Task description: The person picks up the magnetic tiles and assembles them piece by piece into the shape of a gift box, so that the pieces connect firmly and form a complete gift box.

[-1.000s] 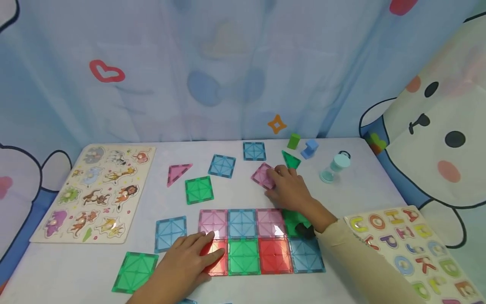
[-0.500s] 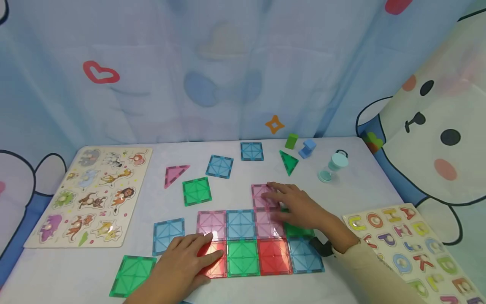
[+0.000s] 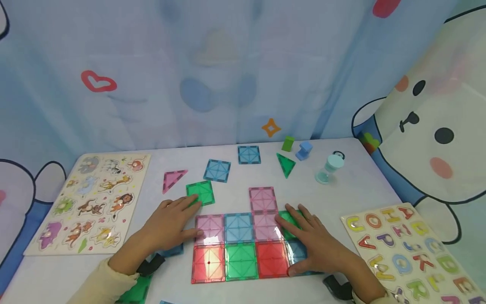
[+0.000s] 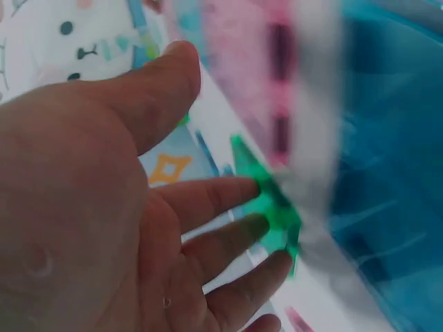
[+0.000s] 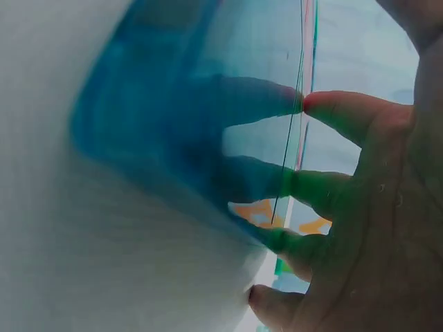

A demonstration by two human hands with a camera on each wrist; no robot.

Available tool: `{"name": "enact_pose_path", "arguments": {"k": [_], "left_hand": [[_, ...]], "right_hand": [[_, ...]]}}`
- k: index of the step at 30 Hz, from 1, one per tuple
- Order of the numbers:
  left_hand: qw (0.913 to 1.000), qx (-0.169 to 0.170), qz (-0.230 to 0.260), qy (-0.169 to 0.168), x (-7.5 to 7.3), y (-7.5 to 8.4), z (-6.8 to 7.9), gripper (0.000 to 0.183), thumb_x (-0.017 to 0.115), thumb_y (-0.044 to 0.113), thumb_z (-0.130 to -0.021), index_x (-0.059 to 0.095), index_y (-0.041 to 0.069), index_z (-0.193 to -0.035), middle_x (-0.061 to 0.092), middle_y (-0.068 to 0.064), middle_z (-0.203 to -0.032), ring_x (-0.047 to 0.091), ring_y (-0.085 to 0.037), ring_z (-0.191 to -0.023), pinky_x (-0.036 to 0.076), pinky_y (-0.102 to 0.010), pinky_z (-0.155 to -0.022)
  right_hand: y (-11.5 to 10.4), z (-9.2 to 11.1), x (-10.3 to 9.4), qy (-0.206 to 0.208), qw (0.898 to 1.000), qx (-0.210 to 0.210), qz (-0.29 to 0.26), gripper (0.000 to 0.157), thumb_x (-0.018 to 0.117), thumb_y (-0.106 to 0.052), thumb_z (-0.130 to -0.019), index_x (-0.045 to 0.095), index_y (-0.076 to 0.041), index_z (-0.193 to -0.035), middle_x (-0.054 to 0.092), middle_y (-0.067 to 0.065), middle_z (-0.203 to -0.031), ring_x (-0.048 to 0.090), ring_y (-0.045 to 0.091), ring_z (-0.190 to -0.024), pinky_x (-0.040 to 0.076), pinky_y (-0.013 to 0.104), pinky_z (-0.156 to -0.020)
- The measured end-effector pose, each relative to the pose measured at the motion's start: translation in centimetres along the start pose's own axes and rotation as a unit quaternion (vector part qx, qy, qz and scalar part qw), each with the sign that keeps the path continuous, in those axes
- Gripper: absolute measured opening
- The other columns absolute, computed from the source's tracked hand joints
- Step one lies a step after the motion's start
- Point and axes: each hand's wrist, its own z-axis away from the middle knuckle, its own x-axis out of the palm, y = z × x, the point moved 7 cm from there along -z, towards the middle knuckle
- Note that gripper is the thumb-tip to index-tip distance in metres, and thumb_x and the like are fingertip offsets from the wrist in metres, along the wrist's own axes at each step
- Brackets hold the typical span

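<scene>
Touching green tile (image 3: 204, 191): left grip (image 3: 168, 226), loose | right grip (image 3: 319, 245): loose | letters (image 3: 423, 262): head view only

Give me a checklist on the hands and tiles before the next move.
1. Left hand at the loose green square: ok, fingertips appear to touch it.
2. Right hand over the right end of the tile grid: ok.
3. Extra pink tile against the grid's far edge: ok, the edges appear to meet.
4. Loose green square joined to the grid: not ok, it lies apart.
5. Right-end blue tile flush with its neighbours: cannot tell, the hand partly covers it.
</scene>
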Motion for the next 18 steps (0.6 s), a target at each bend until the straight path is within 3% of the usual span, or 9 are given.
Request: {"name": "enact_pose_path", "arguments": {"k": [11,18], "left_hand": [[0.9988,0.048,-0.001,-0.013,1.4,3.3,-3.1,0.069,0.055,0.057,-0.087,0.044,0.017,-0.143,0.035,-0.005,-0.150,0.035,-0.028,-0.136,0.032,-0.053,-0.102],[0.9956,0.086,-0.018,-0.030,2.3,5.9,-3.2,0.074,0.049,0.061,-0.088,0.034,0.019,-0.147,0.025,-0.005,-0.155,0.028,-0.029,-0.139,0.030,-0.051,-0.104]], "right_hand": [[-0.1,-0.4,0.1,-0.007,1.000,0.004,-0.015,0.118,0.073,-0.073,-0.053,0.021,-0.032,-0.151,0.006,0.004,-0.159,0.001,0.041,-0.142,0.015,0.072,-0.101],[-0.2,-0.4,-0.2,0.002,1.000,-0.004,-0.020,0.118,0.074,-0.072,-0.054,0.021,-0.032,-0.151,0.005,0.003,-0.159,0.000,0.040,-0.142,0.015,0.071,-0.101]]}}
